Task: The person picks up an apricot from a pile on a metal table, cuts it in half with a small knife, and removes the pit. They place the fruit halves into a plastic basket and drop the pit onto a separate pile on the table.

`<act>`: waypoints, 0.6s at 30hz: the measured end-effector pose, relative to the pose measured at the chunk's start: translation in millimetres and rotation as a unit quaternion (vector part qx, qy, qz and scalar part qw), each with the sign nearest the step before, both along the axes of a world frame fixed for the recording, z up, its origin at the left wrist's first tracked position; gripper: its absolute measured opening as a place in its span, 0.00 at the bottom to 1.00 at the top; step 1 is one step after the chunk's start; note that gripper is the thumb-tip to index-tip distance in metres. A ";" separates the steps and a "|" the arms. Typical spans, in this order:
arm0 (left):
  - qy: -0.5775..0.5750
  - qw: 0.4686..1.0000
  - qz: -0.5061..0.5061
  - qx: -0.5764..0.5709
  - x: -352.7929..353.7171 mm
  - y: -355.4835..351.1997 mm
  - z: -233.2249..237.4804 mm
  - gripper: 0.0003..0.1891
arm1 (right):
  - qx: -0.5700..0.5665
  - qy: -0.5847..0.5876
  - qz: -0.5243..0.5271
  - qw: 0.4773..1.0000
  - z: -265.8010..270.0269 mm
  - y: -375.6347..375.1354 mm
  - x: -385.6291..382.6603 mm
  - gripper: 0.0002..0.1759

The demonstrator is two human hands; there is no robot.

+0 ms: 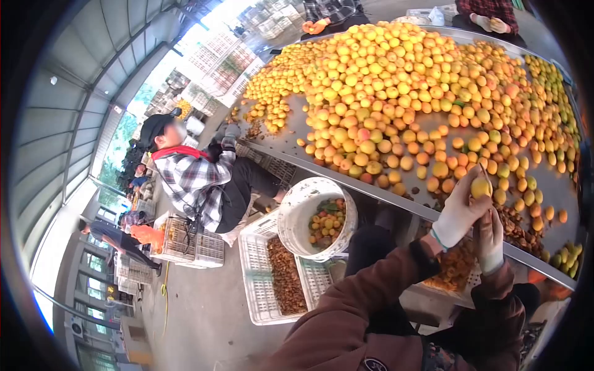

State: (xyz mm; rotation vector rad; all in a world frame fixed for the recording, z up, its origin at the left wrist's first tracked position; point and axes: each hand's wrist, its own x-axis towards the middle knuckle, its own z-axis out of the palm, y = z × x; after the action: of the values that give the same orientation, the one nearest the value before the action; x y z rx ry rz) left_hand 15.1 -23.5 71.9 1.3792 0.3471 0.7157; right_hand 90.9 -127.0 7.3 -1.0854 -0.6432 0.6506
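Observation:
My left hand (459,215), in a pale glove with a green-edged cuff, is closed around a yellow apricot (481,187) and holds it over the near edge of the metal table (396,199). Just below it, my right hand (490,240), also gloved, is raised with fingers bent close against the left hand. What the right hand grips is hidden; I cannot tell what it is. Loose apricots (440,169) lie on the tabletop beyond both hands. A heap of brown pits (510,224) sits at the table edge beside them.
A large apricot pile (383,80) covers much of the table. A white bucket (289,216) with fruit and a white crate (249,272) of brown pits stand left of my legs. A co-worker in a plaid shirt (192,179) sits at left; other people sit across the table.

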 end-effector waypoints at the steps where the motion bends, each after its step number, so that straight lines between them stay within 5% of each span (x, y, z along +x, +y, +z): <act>1: 0.050 0.990 0.052 0.121 -2.1 0.9 8.9 0.33 | 0.035 0.017 -0.001 0.999 -5.8 -0.6 1.4 0.20; 6: -0.004 0.996 0.070 0.052 6.6 0.3 2.2 0.27 | -0.115 -0.153 -0.041 0.981 3.2 -3.8 -0.2 0.26; 8: -0.048 0.978 -0.021 -0.200 9.8 5.9 -7.9 0.23 | -0.179 -0.260 -0.056 0.947 -6.2 -2.3 0.2 0.29; 18: -0.069 0.902 -0.119 -0.408 -1.3 5.4 -6.0 0.23 | -0.276 -0.405 -0.018 0.871 12.5 -9.3 10.1 0.26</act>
State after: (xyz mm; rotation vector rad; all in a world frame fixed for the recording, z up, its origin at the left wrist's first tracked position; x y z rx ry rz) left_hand 13.8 -18.1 65.9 0.5513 0.3061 0.3796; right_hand 101.0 -136.3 19.8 -1.9399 -1.1923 0.3191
